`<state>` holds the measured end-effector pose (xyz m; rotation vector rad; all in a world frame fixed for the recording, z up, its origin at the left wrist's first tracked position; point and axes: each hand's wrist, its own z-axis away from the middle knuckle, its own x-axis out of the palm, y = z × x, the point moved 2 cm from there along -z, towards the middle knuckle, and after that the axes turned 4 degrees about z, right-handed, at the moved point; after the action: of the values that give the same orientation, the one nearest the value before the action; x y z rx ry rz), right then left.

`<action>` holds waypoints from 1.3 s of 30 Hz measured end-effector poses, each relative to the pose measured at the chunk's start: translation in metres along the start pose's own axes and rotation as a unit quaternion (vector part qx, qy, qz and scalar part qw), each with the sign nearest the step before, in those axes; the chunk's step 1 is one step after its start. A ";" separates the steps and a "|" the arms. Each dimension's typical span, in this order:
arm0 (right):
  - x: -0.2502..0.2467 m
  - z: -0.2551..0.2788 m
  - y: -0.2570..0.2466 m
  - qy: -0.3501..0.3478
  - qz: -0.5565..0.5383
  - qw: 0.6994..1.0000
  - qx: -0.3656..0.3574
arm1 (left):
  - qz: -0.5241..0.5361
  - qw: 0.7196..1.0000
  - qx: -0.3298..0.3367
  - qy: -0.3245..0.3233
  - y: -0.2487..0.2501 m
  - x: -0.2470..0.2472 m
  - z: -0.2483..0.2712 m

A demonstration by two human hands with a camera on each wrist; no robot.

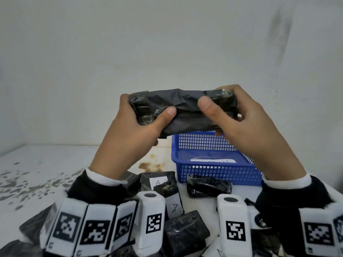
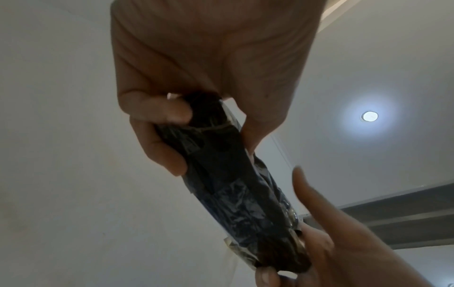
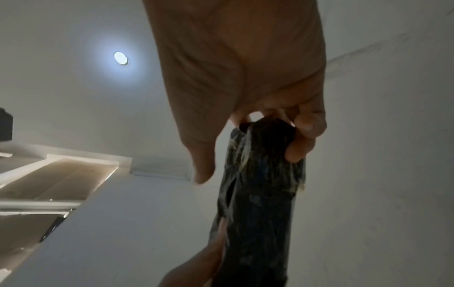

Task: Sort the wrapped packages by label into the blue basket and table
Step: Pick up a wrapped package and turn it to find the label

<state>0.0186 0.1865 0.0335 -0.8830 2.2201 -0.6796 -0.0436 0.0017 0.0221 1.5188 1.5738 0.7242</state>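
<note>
Both hands hold one black wrapped package up in the air above the table, taped at both ends. My left hand grips its left end, thumb on the near face. My right hand grips the right end the same way. No label shows on the side facing me. In the left wrist view the package runs between both hands; in the right wrist view its end sits under my curled fingers. The blue basket stands on the table behind and below, with a white-labelled package inside.
Several black wrapped packages lie on the white table near me, one with a white label reading "A", another unlabelled one in front of the basket. A brown stain marks the table left of the basket. A white wall rises behind.
</note>
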 end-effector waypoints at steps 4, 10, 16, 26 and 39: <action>-0.001 -0.001 0.001 0.023 -0.006 1.000 -0.006 | -0.015 0.999 -0.010 -0.041 0.002 -0.001 -0.001; -0.002 -0.002 0.002 0.025 -0.069 0.997 -0.013 | -0.016 0.998 -0.040 -0.052 -0.002 0.004 0.003; -0.007 -0.008 0.008 0.031 -0.177 0.984 -0.004 | 0.146 0.989 -0.014 0.000 0.000 -0.001 -0.005; -0.011 -0.001 0.000 0.007 -0.143 0.990 0.003 | 0.123 0.991 0.027 -0.051 -0.003 -0.008 -0.009; -0.012 -0.002 0.002 0.024 -0.122 0.992 -0.013 | 0.117 0.993 0.001 -0.028 0.007 -0.005 -0.001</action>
<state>0.0227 0.1969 0.0379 -1.1757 2.1868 -0.7934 -0.0408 -0.0023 0.0292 1.7297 1.3691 0.8010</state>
